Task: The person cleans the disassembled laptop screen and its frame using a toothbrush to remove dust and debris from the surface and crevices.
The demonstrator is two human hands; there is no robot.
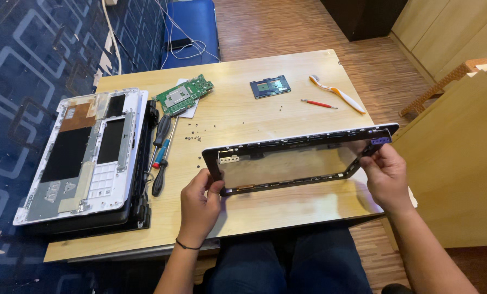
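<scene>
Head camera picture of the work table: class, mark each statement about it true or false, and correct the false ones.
1. Both hands hold the black screen frame above the table. True: the left hand grips its near left corner, the right hand its right end.
2. The green circuit board lies inside the frame. False: it lies on the far left part of the table, apart from the frame.
3. Screwdrivers lie beside the opened laptop shell. True.
4. The toothbrush is in the right hand. False: it lies on the table near the red pen.
</scene>
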